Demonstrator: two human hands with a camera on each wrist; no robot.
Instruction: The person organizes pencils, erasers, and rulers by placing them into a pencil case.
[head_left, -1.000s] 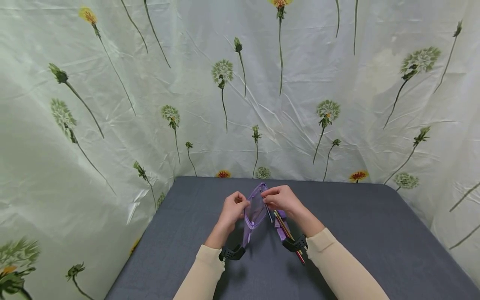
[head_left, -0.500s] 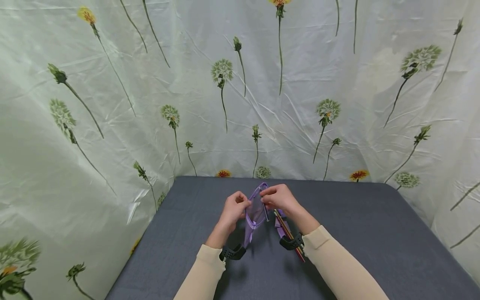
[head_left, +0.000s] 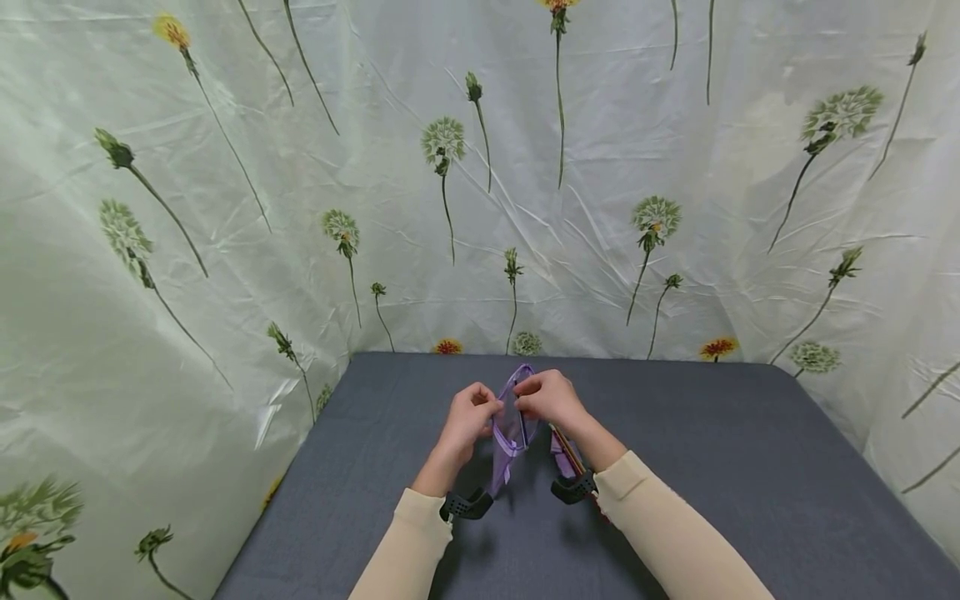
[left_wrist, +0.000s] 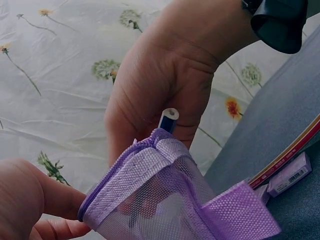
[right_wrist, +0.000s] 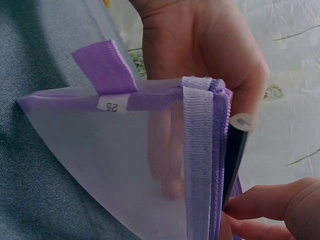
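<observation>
A purple mesh zip pouch (head_left: 504, 457) hangs upright with its mouth apart. My left hand (head_left: 467, 418) pinches its zipped rim between thumb and fingers. Just right of the mouth, my right hand (head_left: 551, 398) pinches a dark blue pencil (head_left: 522, 427). The pencil slants across the pouch's mouth. In the left wrist view, the pale blunt end of the pencil (left_wrist: 169, 120) sticks out by the zipper. From the right wrist, the pencil (right_wrist: 236, 155) lies along the zipper edge, with the right fingertips at its lower part.
Colored pencils (head_left: 568, 450) lie on the dark grey table (head_left: 675, 500) under my right forearm. Beside them sit small purple boxes (left_wrist: 290, 175), one with a barcode. A flower-printed curtain (head_left: 480, 208) stands behind the table.
My right hand has moved left with the pencil, from beside the pouch to its mouth. My left hand keeps its grip on the rim, hardly moving.
</observation>
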